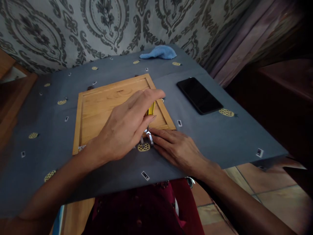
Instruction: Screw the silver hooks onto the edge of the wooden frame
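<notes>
A framed wooden panel (114, 104), like a small cabinet door, lies flat on the table. My left hand (127, 122) is closed around the yellow handle of a screwdriver (151, 108), held upright over the panel's near edge. The thin shaft points down at a shiny metal fitting (148, 135), which looks like a hinge with two prongs sticking out towards me. Low at the panel's near right corner, my right hand (177, 147) has its fingers pressed together against the fitting and the panel edge. Those fingers partly hide the fitting, and the screwdriver's tip is hard to make out.
A grey cloth with pineapple prints (212, 143) covers the table. To the right of the panel lies a black phone (199, 95). A blue cloth (160, 52) is crumpled at the back, near the patterned wall covering (107, 23). Wooden furniture (22, 94) stands at the left.
</notes>
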Demonstrator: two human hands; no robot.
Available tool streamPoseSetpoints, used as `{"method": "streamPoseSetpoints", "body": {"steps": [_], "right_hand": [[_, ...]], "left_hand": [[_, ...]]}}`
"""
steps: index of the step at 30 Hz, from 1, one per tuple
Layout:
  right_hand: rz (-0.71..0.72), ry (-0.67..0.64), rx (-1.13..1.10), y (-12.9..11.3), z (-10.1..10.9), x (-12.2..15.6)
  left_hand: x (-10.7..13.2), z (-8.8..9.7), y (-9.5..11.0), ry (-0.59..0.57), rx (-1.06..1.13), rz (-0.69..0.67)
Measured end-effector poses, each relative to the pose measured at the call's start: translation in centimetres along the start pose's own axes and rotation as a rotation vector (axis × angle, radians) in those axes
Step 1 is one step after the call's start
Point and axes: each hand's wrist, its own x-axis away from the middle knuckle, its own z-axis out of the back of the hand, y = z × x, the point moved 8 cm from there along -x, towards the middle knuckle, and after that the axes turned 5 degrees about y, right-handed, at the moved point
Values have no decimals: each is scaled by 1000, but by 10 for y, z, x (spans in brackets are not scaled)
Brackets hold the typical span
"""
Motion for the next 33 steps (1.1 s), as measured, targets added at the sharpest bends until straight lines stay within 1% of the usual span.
{"method": "streamPoseSetpoints", "body": {"steps": [2, 4, 8, 11, 13, 17, 20, 24, 27, 31, 33], "right_hand": [[-3, -7, 1, 0, -1, 0], [2, 0, 9, 0, -1, 0], [6, 6, 17, 0, -2, 0], [3, 17, 10, 0, -1, 0], [4, 24, 12, 0, 0, 0], [4, 15, 14, 0, -1, 1], [6, 16, 4, 0, -1, 2], [-12, -4, -8, 2, -2, 1], [-16, 0, -10, 2, -1, 1], [-7, 1, -5, 1, -1, 1], [-5, 7, 0, 1, 0, 1]], "left_hand": [[0, -1, 1, -13, 5, -3], [0, -2, 1, 5, 7, -4], [1, -3, -3, 43, -14, 36], [0, -1, -1, 52, -29, -5], [0, 0, 0, 45, -11, -14], [0, -1, -4, 14, 23, 31], [1, -3, -5, 13, 15, 33], [1, -4, -2, 29, -7, -3], [1, -5, 1, 10, -34, -33], [0, -6, 2, -31, -21, -27], [0, -3, 2, -28, -3, -30]]}}
